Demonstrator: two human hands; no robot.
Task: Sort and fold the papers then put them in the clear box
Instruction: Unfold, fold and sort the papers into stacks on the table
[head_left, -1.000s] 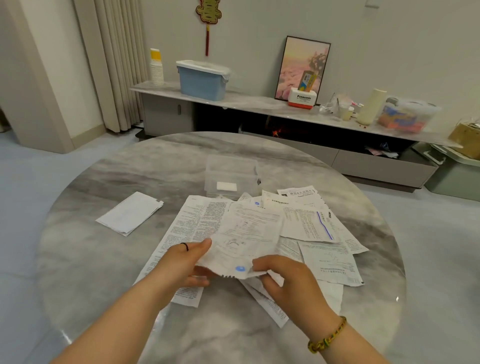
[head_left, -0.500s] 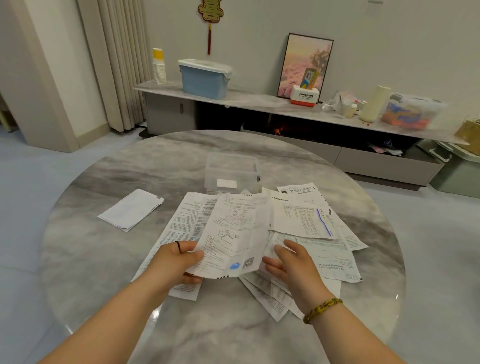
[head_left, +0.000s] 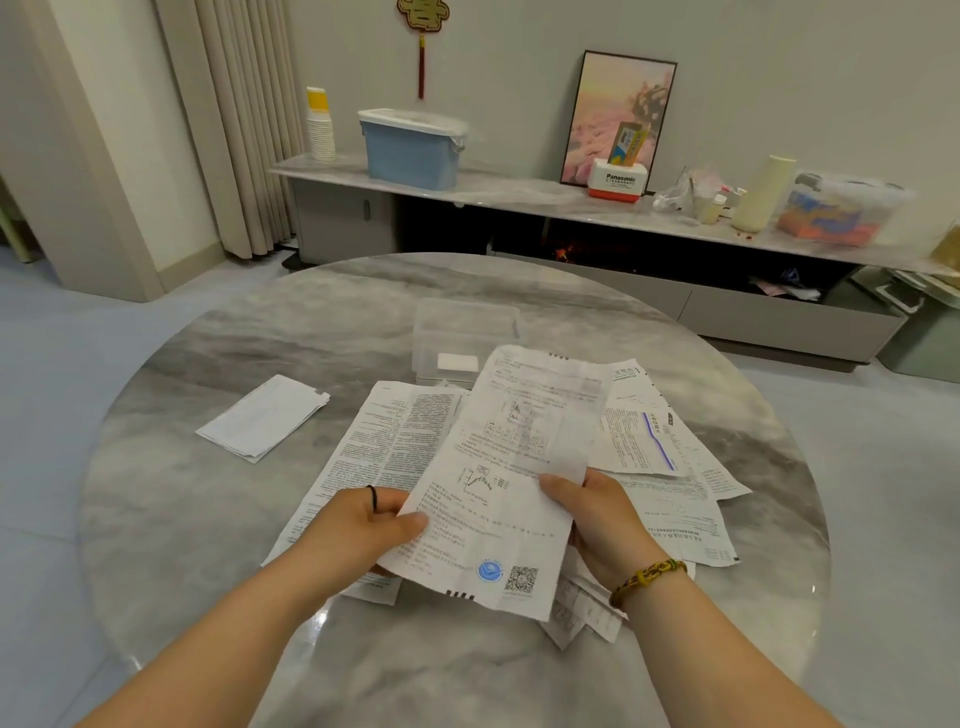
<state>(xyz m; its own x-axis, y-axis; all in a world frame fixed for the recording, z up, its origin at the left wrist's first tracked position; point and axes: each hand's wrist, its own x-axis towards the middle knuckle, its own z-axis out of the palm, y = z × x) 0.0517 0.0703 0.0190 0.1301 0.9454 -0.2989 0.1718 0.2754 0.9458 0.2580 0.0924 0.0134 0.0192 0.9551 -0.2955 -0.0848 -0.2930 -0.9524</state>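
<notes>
held sheet (head_left: 509, 467) is up above the pile, tilted, long side running away from the person. left hand (head_left: 363, 525) pinches its left edge, thumb on top, the other fingers under the paper and out of sight. right hand (head_left: 602, 525) pinches the right edge the same way. loose papers (head_left: 670, 499) lie fanned and overlapping on the round table (head_left: 208, 519), centre to right, the outermost short of the rim. clear box (head_left: 462, 327) sits just behind the pile; the sheet's top left corner covers its near right corner. small white piece (head_left: 457, 362) shows in it. folded stack (head_left: 265, 415) lies alone on the left, well apart from the pile, bare marble all round. bare marble also behind the box and along the near rim. box walls faint against the marble, can't tell if a lid is on. print too small to read. forearms cut off at the bottom.
</notes>
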